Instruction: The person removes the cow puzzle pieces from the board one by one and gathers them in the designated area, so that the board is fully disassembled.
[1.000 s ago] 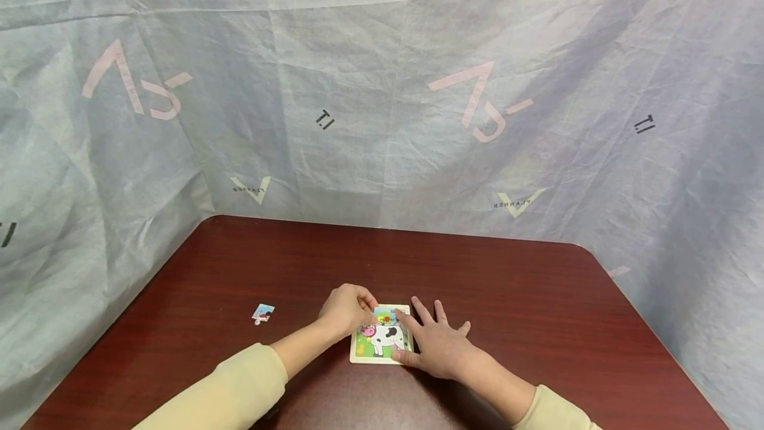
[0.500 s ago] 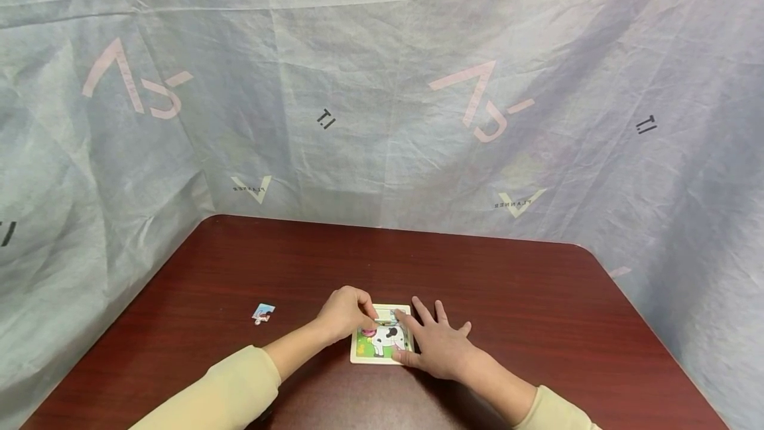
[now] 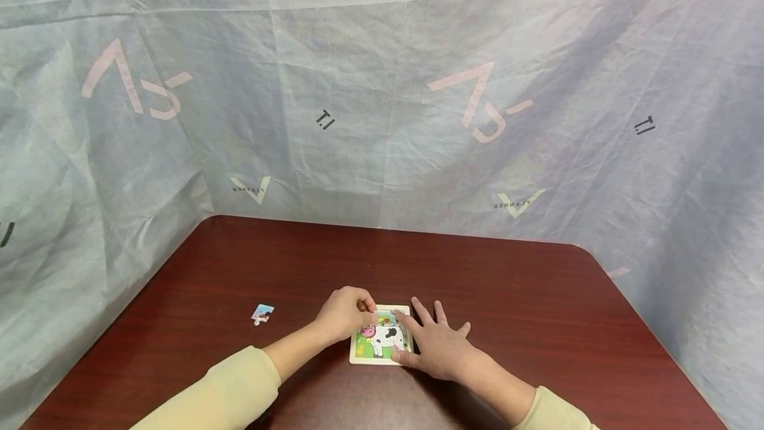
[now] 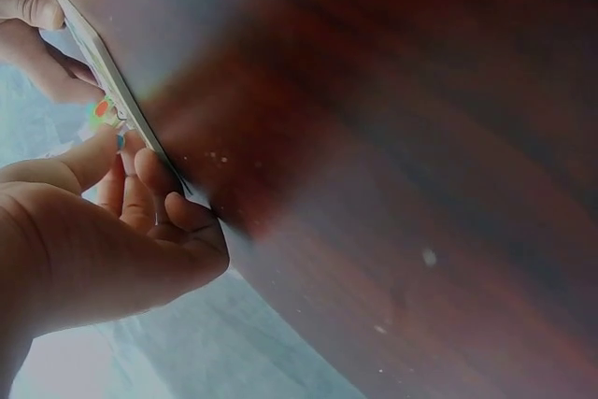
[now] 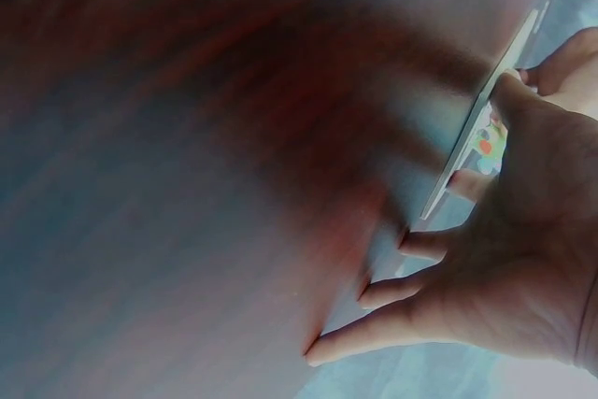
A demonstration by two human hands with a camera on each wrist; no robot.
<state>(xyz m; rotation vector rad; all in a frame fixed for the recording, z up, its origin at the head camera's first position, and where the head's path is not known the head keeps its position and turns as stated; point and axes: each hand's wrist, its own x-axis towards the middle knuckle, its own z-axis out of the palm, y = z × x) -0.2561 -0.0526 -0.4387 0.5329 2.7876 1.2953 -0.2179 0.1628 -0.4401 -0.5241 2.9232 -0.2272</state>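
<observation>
A square cow jigsaw puzzle (image 3: 386,340) in a pale tray (image 3: 376,361) lies near the table's front in the head view. My left hand (image 3: 346,314) is at its upper left corner, thumb and fingertips pinching a small puzzle piece (image 3: 384,318) with red, yellow and green on it. That piece (image 4: 103,110) shows between thumb and fingers in the left wrist view, close over the tray. My right hand (image 3: 443,348) spreads its fingers at the tray's right side; its thumb and index finger rest on the puzzle, the others on the table. Fingers hide parts of the picture.
One loose puzzle piece (image 3: 262,314), blue and white with a knob, lies on the dark red wooden table (image 3: 286,257) to the left. A grey printed cloth (image 3: 382,118) hangs behind and along both sides.
Half a second ago the piece in my left fingers stood tilted up, baring the tray's top; it now lies flatter there with its colours showing. My right hand has stayed put.
</observation>
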